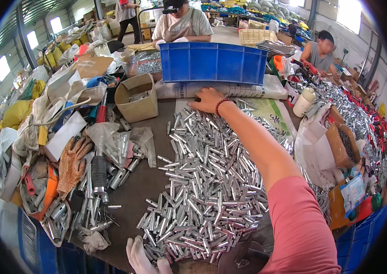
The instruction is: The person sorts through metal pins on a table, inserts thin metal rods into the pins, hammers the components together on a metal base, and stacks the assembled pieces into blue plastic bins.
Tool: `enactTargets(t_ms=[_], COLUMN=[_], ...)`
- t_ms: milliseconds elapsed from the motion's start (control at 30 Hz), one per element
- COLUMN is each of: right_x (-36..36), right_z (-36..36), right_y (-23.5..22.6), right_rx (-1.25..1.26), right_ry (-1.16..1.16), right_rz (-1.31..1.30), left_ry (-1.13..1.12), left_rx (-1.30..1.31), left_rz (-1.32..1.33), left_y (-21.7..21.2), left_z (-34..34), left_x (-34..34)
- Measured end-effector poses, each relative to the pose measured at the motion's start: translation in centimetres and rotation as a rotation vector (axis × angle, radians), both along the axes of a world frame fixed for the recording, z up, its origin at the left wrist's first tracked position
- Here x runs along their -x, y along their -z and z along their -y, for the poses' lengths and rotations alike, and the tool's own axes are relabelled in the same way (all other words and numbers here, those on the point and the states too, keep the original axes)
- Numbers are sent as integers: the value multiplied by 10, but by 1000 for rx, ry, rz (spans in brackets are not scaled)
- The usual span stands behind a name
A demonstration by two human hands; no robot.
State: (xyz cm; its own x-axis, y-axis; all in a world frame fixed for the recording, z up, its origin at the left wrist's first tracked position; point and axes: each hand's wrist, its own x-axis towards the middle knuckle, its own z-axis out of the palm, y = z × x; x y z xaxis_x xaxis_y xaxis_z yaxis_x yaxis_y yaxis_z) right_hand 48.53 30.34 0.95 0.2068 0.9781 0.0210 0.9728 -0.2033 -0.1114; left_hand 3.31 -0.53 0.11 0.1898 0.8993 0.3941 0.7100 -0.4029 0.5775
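Observation:
A broad heap of short silver metal tubes covers the middle of the dark worktable. My bare right hand, with a red bead bracelet at the wrist, reaches across to the heap's far edge. It is palm down, thumb and fingers apart, beside a rolled white plastic sheet; its fingertips are partly hidden. In a white glove, my left hand shows at the bottom edge, open, next to the near left side of the heap. Nothing shows in either hand.
A blue plastic crate stands beyond the heap. Left are a cardboard box, a patterned orange glove and tools; right are a white bottle and an open carton. Two people work at surrounding tables; another stands farther back.

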Motion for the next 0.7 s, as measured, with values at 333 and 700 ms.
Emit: enactTargets(t_ms=[333, 700], right_x=[7, 17], right_z=[5, 29], right_y=[0, 7], right_rx=[24, -110], right_ry=[87, 21], right_rz=[-48, -73], left_ry=[2, -5], left_rx=[11, -35], left_rz=[15, 23], left_y=[0, -1], left_z=[1, 2], left_x=[0, -3])
